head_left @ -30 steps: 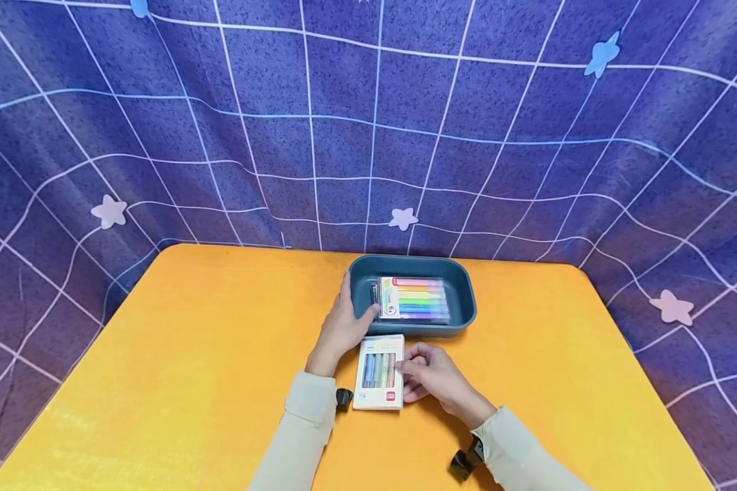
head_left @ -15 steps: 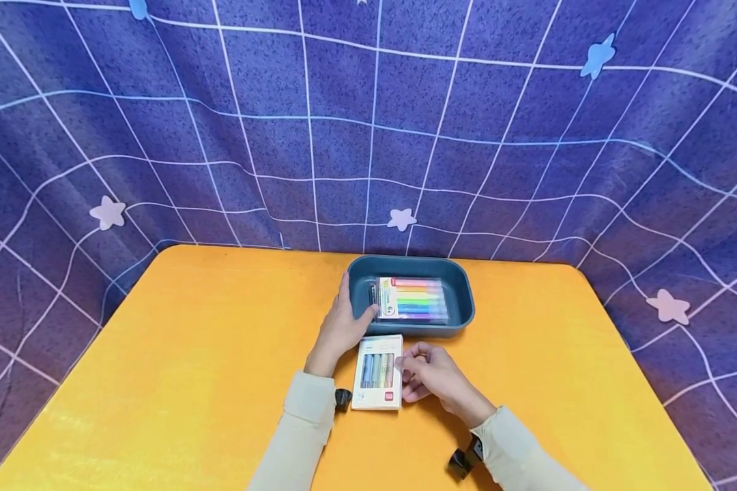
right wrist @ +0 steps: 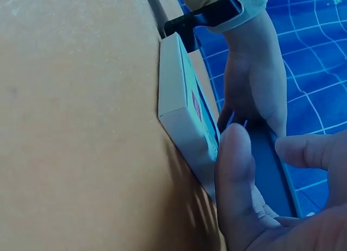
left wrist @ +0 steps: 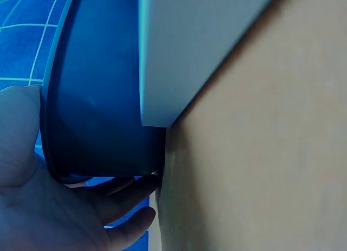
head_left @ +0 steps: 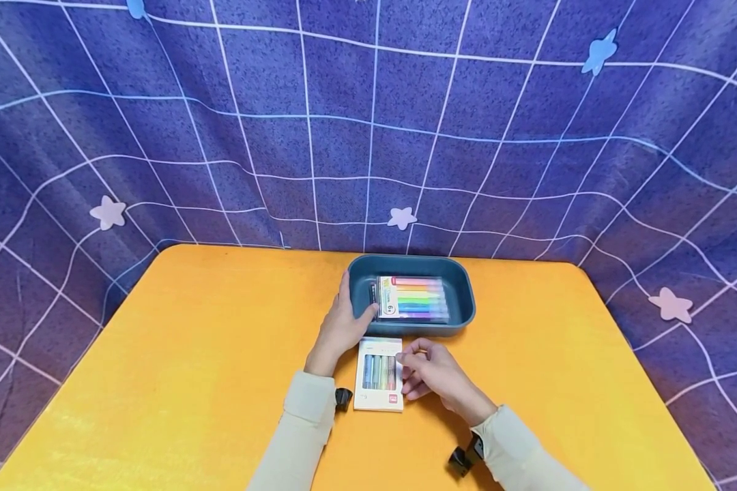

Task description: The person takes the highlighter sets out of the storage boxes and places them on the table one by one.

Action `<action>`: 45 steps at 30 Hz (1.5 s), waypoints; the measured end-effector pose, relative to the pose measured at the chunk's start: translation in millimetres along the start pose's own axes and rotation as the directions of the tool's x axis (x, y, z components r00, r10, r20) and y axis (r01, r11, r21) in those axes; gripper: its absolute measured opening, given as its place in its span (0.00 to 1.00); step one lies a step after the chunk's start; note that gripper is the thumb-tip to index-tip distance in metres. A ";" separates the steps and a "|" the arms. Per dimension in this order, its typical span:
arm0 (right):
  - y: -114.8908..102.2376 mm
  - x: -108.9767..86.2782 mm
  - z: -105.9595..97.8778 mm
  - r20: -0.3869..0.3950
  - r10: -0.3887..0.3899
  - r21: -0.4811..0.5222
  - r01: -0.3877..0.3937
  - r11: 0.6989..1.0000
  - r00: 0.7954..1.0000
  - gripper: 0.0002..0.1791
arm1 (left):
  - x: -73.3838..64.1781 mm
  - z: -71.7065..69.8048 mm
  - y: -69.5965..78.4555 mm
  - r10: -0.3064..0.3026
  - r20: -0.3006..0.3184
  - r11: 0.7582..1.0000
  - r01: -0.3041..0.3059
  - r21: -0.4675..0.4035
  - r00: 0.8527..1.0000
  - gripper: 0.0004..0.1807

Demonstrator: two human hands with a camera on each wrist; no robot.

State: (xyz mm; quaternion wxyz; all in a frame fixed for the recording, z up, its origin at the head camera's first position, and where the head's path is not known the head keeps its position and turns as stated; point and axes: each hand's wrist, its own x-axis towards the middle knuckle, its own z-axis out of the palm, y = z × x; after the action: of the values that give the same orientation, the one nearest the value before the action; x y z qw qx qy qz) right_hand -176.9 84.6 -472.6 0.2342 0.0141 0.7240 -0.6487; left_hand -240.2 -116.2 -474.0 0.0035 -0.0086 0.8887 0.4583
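Head view: right of centre, grips with the left hand [head_left: 338, 327] the left end of a dark-teal, rounded rectangular tub [head_left: 424, 331]. Inside, a clear pack of rainbow-coloured markers [head_left: 420, 300]; at its left edge, something dark, hard to make out. At lower centre, on the yellow table [head_left: 221, 354], a white cardboard box [head_left: 379, 374] with a coloured-stick window, bent fingers of the right hand [head_left: 436, 375] at its right edge. Left wrist view: tub and box cut off by the top edge. Right wrist view: two right-hand digits apart, hiding the box's far end; cannot tell whether pinching it.
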 end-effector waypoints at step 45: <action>-30.8 3.1 -17.5 0.086 -0.207 -0.113 0.216 0.970 0.975 0.08 | 1.9 1.9 0.4 -0.016 -0.013 1.000 0.016 0.011 1.000 0.52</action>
State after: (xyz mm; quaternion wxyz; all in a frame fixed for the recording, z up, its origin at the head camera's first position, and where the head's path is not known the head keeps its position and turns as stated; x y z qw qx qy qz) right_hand -195.3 95.5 -444.1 0.1908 -0.1014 0.7503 -0.6248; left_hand -242.1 -114.5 -474.8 0.0013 -0.0186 0.8912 0.4532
